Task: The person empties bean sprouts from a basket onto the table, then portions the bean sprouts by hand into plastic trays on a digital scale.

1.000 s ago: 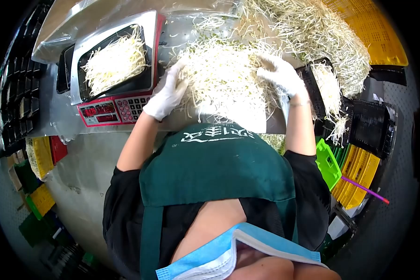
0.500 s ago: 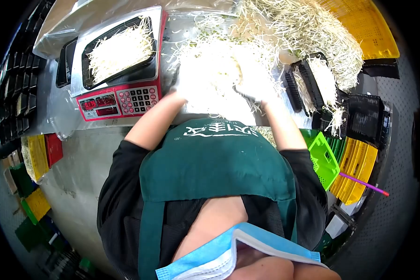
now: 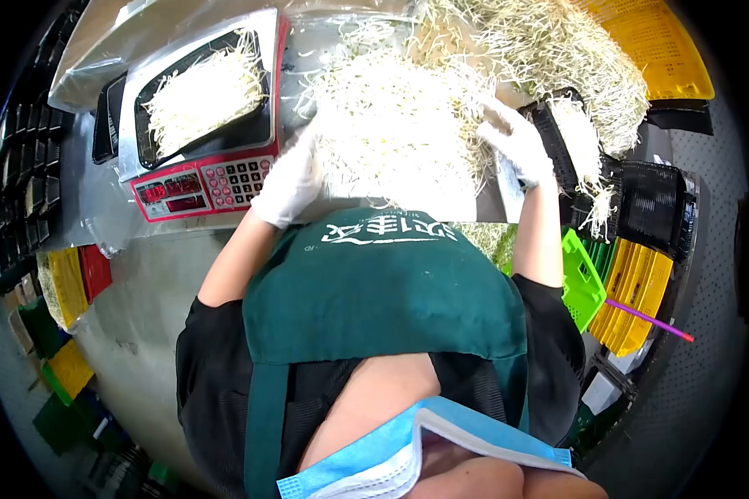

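A broad heap of white bean sprouts is spread on the table between my two white-gloved hands. At its left edge, beside the scale, my left hand lies along the sprouts with its fingers stretched out. My right hand is at the right edge of the heap, fingers apart and pointing toward the sprouts. Neither glove appears to grip anything. On the red-framed digital scale, to the left, sits a black tray filled with sprouts.
A larger sprout mound rises at the back right, against a yellow crate. Black trays with sprouts stand right of my right hand. A green basket is below the table's right edge. Stacked black trays line the far left.
My hands have drawn apart, from over the middle of the sprout heap out to its left and right edges. The heap now lies uncovered, and the view has shifted slightly.
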Tool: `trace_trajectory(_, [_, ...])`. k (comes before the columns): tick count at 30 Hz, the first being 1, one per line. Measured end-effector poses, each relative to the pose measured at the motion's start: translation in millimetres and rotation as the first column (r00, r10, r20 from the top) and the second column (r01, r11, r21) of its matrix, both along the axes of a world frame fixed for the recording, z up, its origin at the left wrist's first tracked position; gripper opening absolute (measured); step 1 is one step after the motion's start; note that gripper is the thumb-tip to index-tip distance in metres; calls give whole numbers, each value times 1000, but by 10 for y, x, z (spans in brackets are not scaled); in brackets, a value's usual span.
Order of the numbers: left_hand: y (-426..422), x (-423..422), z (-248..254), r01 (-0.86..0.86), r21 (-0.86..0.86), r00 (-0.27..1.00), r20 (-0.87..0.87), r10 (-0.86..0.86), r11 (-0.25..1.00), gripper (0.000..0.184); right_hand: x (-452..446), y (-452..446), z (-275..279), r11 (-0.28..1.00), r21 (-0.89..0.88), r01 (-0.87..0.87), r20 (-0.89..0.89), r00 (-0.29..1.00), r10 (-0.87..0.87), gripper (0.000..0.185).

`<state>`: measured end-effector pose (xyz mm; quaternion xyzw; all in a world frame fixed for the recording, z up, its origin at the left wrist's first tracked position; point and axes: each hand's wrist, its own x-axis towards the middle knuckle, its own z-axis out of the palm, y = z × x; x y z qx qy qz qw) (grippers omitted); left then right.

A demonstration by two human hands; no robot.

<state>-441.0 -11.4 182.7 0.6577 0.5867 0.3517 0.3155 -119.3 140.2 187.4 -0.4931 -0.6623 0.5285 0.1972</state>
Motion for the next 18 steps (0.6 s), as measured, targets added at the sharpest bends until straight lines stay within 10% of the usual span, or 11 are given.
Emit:
trace_trajectory(3, [213,-52,-346,-150,24,979,146,145,988,55,-226,42,-93,999,19,-47,50,998,46,66])
trace_trajectory(5, [396,45,-368,17,91,978,-208,2,996,58,-510,-35,-145,708,505,-494,449,851,273,76])
trace_trajectory(7, [496,115,-424,54,27,947,-318,-43,998,59,-649,-121,-363,622,577,-530,557,812,174,78])
trace_trajectory(9, [612,146,-526,241,-123,640,-726,-253,963,54,-686,-75,-443,525,631,-571,643,764,57,81])
trace_trajectory(13, [687,117,-59,207,-366,891,-313,-329,907,47,-584,46,-166,882,254,-396,378,880,287,72])
trace_trajectory(15, [678,-2,-16,351,-87,933,117,-340,932,39,-505,26,140,939,191,-285,266,936,230,64])
trace_trajectory(18, [735,-138,-258,192,-27,962,-192,-193,981,35,-352,119,182,971,78,-225,196,959,207,59])
